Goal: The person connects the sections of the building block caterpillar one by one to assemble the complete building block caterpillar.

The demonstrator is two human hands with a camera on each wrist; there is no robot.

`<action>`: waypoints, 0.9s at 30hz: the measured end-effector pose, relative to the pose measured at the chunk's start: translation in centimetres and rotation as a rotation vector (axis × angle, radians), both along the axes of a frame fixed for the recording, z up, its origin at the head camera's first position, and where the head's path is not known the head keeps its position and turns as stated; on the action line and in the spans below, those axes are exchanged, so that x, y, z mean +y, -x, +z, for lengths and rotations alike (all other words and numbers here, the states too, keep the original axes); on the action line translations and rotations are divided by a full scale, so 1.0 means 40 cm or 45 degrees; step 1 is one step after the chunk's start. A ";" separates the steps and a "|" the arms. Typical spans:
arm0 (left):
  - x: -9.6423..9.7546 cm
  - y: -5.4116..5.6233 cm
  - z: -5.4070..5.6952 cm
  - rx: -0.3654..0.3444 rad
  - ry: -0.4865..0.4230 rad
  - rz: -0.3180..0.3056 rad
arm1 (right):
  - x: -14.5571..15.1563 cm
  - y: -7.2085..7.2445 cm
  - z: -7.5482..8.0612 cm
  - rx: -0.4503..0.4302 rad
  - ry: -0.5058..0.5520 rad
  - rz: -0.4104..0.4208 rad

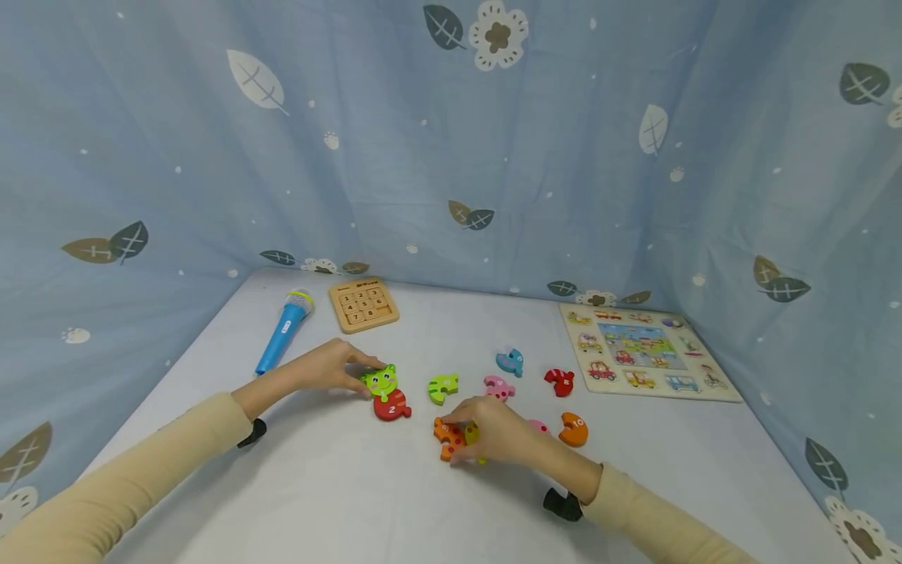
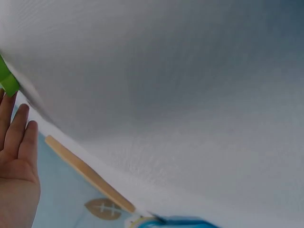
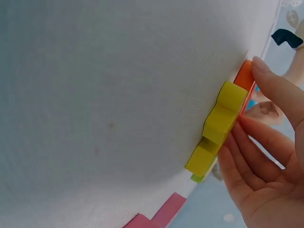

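Observation:
My left hand [image 1: 330, 366] pinches a green cat-face puzzle piece [image 1: 381, 382] on the table, its edge also showing in the left wrist view. Joined below that face is a red piece marked 2 [image 1: 391, 406]. With thumb and fingertips, my right hand [image 1: 499, 431] grips an orange spotted puzzle piece [image 1: 448, 440]. Beside it, partly under the hand, lies a yellow piece [image 3: 219, 118]. A light green piece [image 1: 443, 388] sits between the hands, and a pink spotted piece [image 1: 499, 388] lies just beyond the right hand.
Further right are blue [image 1: 510, 363], red [image 1: 560, 382] and orange [image 1: 574, 430] pieces. A blue toy microphone [image 1: 284, 333] and a wooden number board [image 1: 363, 305] lie back left. At the right edge is a picture puzzle board [image 1: 641, 385]. Patterned curtains surround the table.

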State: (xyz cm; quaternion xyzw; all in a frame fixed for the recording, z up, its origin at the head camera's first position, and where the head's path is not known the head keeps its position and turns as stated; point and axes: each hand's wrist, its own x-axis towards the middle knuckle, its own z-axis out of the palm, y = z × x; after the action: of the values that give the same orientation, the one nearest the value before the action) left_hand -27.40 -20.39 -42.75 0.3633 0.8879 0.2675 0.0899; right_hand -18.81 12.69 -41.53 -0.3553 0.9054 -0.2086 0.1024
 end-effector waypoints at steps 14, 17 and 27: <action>-0.002 -0.011 -0.003 -0.041 -0.047 0.059 | -0.016 0.001 0.012 0.080 0.029 0.019; -0.005 -0.016 0.000 -0.046 -0.042 0.069 | -0.033 0.010 0.024 0.086 0.045 -0.001; -0.004 -0.022 -0.003 -0.050 -0.038 0.099 | -0.085 0.027 0.036 0.085 0.073 -0.056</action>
State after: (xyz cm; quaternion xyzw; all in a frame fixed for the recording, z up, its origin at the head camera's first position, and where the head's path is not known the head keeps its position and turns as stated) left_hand -26.54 -20.53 -42.85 0.3243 0.8954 0.2911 0.0916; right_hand -19.88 9.28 -40.08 -0.3448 0.9096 -0.2248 0.0573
